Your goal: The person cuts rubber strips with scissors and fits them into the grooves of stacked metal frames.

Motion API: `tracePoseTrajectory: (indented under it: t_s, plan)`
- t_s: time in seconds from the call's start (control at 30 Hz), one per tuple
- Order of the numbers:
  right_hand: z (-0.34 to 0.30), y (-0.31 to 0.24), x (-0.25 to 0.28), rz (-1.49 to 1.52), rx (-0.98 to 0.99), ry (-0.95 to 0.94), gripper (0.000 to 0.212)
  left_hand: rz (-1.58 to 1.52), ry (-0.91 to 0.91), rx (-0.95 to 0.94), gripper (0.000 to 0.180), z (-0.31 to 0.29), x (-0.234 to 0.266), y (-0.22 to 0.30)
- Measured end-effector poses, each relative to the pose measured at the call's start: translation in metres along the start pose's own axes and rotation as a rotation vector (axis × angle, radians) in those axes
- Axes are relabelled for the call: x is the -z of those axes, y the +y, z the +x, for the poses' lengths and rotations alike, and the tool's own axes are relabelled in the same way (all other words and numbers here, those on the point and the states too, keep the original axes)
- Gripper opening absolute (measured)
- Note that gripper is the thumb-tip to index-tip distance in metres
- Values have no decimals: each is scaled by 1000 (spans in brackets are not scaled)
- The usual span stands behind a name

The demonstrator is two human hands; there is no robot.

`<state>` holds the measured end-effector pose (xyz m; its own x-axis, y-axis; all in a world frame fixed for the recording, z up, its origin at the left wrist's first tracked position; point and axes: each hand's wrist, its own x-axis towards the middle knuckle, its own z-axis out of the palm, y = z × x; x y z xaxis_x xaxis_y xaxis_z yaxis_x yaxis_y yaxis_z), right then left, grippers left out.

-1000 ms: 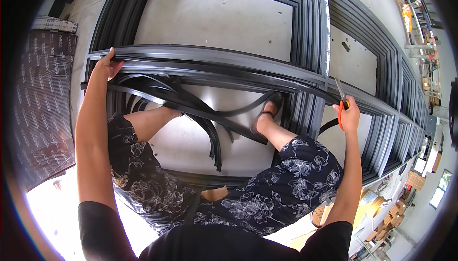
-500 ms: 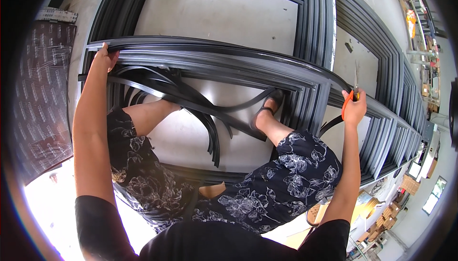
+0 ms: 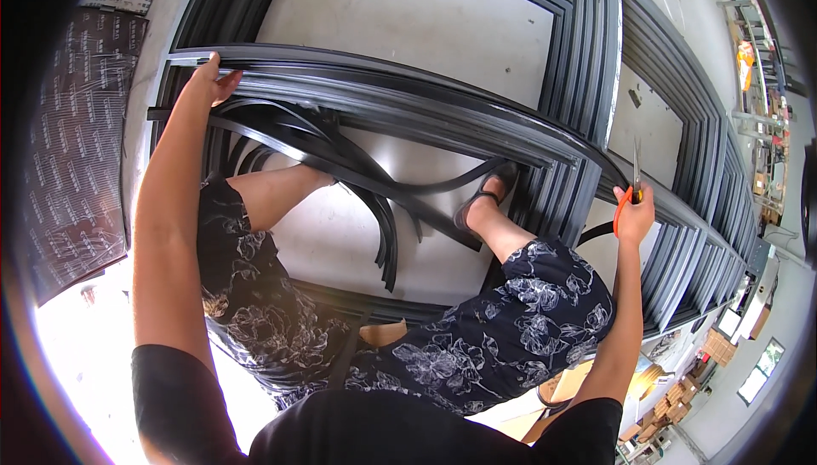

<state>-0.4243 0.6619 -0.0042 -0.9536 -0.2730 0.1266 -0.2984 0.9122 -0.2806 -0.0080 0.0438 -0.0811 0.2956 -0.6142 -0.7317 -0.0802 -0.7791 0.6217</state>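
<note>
At the far left, my left hand (image 3: 214, 80) is at the end of a long black rubber strip (image 3: 387, 76), with its thumb and fingers on either side of it. The strip runs along the dark metal frame bar (image 3: 400, 118) and bows over to the right. There my right hand (image 3: 635, 214) is closed round orange-handled scissors (image 3: 637, 177), whose blades point away from me. The strip's far part meets this hand, and a black tail (image 3: 598, 232) hangs on its near side. Whether the right fingers also grip the strip is hidden.
Stacked dark frames (image 3: 587, 39) spread ahead and to the right. Loose black strips (image 3: 340, 159) lie tangled between my legs, inside a frame opening. My right foot (image 3: 489, 197) stands beside the inner frame edge. Brown printed sheeting (image 3: 81, 150) lies left; shelving (image 3: 757, 125) stands at right.
The view has shifted slightly, so frames and hands sit a little further right. Against the frame, my left hand stays at the strip's end and my right hand still holds the scissors.
</note>
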Motion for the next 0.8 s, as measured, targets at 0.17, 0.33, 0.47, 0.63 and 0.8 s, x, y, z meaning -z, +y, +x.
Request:
tracePoseTrajectory:
  t_s: [0.17, 0.33, 0.47, 0.63, 0.8]
  plan:
    - [-8, 54, 3, -76, 83, 107, 51, 20, -201, -168, 44, -41, -46, -49]
    - [-13, 77, 4, -18, 23, -74, 47, 27, -358, 42, 39, -57, -59, -71]
    - [-15, 59, -2, -55, 49, -53, 46, -99, -309, 68, 38, -52, -48, -68]
    - [-20, 40, -4, 5, 140, -147, 44, -139, -191, -39, 35, -36, -36, -52]
    - [-21, 8, -6, 130, 249, -332, 49, -264, -81, -59, 33, 1, -12, -19]
